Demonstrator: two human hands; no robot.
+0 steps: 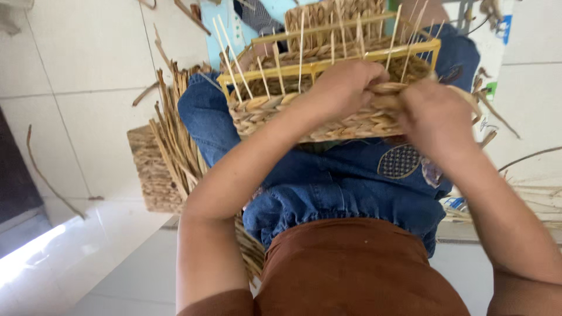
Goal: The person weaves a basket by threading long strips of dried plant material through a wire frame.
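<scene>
The left hand [345, 82] is seen closed over the top edge of a half-woven basket [310, 120], fingers curled around the plaited strand [389, 89] at the rim. The right hand [436, 114] is closed on the same strand just beside it, knuckles up; whether its fingertips pinch or merely press cannot be told, as they are hidden beneath the hand.

The basket is held on the lap, against the blue jeans [351, 181], tilted away from the body, directly under both hands. Its lower wall is woven of braided dried grass; above it, thin pale upright stakes [301, 52] stand free around a yellow rectangular frame [328, 61].

Handling, as judged: the piece is probably light. The woven band looks firm yet slightly yielding; the stakes look thin and liable to snap or bend if gripped. The dry braid is rough, so slipping appears unlikely. Hold is best taken at the woven wall or the frame, not the stakes.

A bundle of loose grass stalks [175, 134] and a flat woven mat [149, 169] lie on the white tiled floor [88, 70], near the left knee.
</scene>
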